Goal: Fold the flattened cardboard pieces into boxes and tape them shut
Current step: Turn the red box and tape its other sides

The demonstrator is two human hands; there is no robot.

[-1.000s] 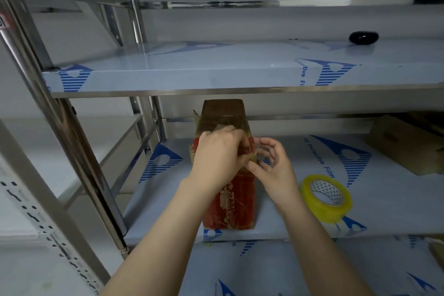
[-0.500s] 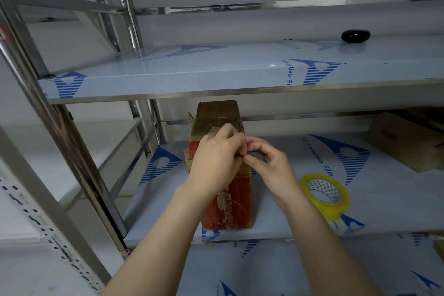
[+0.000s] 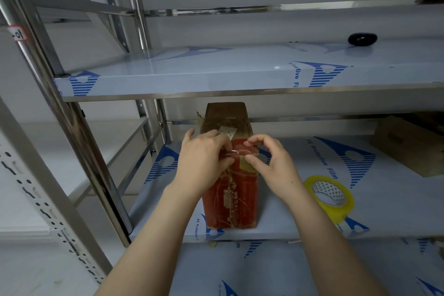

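A tall red and brown cardboard box (image 3: 231, 202) stands upright on the middle shelf (image 3: 300, 228). A short strip of clear tape (image 3: 240, 152) stretches across its upper front edge. My left hand (image 3: 204, 163) pinches the strip's left end against the box. My right hand (image 3: 271, 158) pinches the right end between thumb and forefinger. A yellow tape roll (image 3: 330, 197) lies on the shelf to the right of the box.
The upper shelf (image 3: 216, 74) overhangs just above the box top, with a black oval object (image 3: 362, 38) at its back right. More brown cardboard (image 3: 408, 144) lies at the far right of the middle shelf. Steel uprights (image 3: 72, 115) rise at the left.
My hands have drawn slightly apart, and the clear tape strip now shows stretched between them. The box and the roll have stayed put.
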